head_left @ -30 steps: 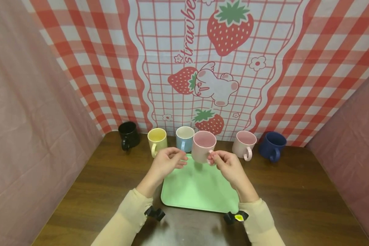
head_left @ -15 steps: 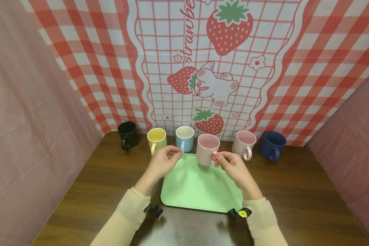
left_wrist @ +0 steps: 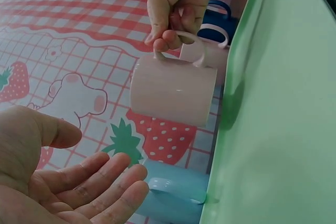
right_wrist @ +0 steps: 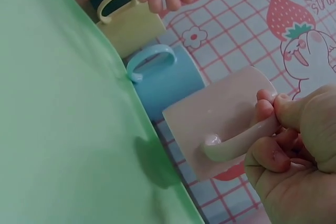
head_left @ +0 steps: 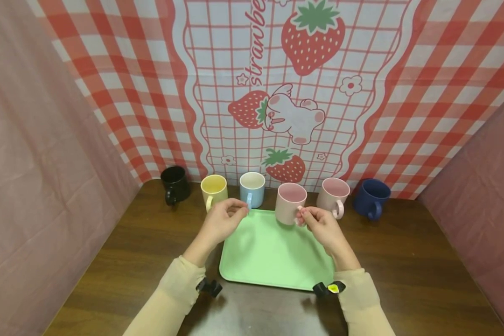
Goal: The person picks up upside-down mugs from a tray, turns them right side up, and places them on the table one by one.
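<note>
A pale pink mug [head_left: 287,205] is held upright over the back edge of the light green tray [head_left: 277,261]. My right hand [head_left: 325,228] pinches its handle between thumb and fingers; the right wrist view shows the grip on the handle [right_wrist: 236,145] up close. A gap and a shadow on the tray show under the mug in the left wrist view. My left hand [head_left: 222,221] hovers over the tray's back left corner, palm turned inward, fingers [left_wrist: 113,187] relaxed and holding nothing. Behind it is a light blue mug [head_left: 253,190], its handle just beyond the fingertips.
Along the back of the wooden table [head_left: 130,261] stand a black mug [head_left: 177,184], a yellow mug [head_left: 214,186], a second pink mug [head_left: 332,198] and a dark blue mug [head_left: 371,198]. A strawberry-print cloth [head_left: 361,116] hangs behind them. Pink drapes [head_left: 46,163] flank the sides.
My right hand has carried the pink mug to the right, away from the light blue mug toward the second pink one. My left hand shifted slightly left, then stayed still.
</note>
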### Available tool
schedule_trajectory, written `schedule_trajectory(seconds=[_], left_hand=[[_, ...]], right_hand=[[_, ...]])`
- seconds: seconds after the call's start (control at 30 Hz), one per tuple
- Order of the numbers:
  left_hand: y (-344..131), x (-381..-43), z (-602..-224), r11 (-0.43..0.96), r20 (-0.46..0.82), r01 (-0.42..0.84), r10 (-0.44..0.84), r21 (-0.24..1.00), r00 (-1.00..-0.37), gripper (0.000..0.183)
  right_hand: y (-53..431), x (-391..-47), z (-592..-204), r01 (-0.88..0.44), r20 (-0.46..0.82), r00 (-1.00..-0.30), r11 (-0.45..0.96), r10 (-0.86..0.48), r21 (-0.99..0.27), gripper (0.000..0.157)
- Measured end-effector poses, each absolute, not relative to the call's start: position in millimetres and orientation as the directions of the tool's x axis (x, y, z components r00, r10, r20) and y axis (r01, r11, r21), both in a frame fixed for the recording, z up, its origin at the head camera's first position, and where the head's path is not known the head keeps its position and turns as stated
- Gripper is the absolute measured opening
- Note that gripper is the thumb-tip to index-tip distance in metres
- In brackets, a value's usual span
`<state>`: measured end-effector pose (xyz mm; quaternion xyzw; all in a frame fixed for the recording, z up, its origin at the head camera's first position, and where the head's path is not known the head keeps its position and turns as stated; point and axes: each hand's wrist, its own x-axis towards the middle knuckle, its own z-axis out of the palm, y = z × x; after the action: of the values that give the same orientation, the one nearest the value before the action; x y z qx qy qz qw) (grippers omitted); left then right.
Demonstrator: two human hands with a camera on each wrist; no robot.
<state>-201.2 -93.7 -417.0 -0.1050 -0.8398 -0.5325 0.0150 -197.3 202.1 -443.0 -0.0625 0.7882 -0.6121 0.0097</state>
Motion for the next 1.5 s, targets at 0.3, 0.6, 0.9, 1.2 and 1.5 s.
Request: schedule_trajectory(seconds=[0.3, 0.6, 0.9, 1.2, 1.5], left_hand=[[-94, -201, -415, 0.424, 0.146, 0.201, 0.159, 0.883, -0.977, 0.023], [-95, -199, -417, 0.419, 0.134, 0.187, 0.153, 0.888, -0.979, 0.023], [-96, -198, -418, 0.439, 0.151, 0.210, 0.166, 0.874, -0.975, 0.023], [-96, -197, -420, 0.450, 0.152, 0.223, 0.189, 0.864, -0.970, 0.020], [-92, -197, -419, 0.443, 0.169, 0.248, 0.210, 0.862, -0.963, 0.020]], right_hand=[[200, -201, -446, -0.065, 0.059, -0.998, 0.227, -0.030, -0.972, 0.034], [184, -214, -460, -0.117, 0.155, -0.980, 0.277, 0.122, -0.954, 0.035], [182, -231, -470, -0.112, 0.157, -0.979, 0.297, 0.134, -0.948, 0.036], [178, -241, -472, -0.100, 0.151, -0.979, 0.324, 0.135, -0.941, 0.032], [177, -238, -463, -0.055, 0.075, -0.997, 0.441, 0.028, -0.896, 0.030]])
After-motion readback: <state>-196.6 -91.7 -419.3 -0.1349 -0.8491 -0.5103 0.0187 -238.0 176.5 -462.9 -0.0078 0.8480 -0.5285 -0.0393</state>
